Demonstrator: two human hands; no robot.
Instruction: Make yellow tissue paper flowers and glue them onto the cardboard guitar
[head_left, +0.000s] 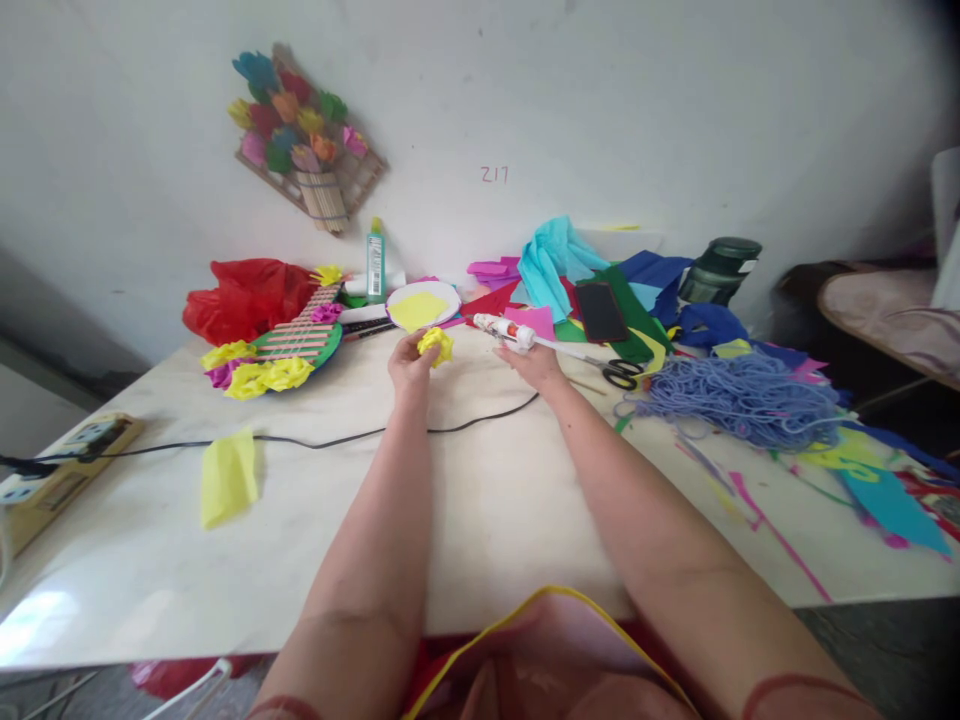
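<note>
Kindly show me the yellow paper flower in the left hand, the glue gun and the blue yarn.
Yellow paper flower [438, 346], head view: on its crumpled petals.
Glue gun [514, 333], head view: on its patterned body.
Blue yarn [742, 396], head view: middle of the tangled heap.

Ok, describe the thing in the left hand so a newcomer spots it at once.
On the pale table, follow the left forearm up to the left hand. It holds a crumpled yellow paper bloom. Unlike the flat yellow sheet, it is bunched up; unlike the yellow blooms on the green board, it is in a hand.
</note>
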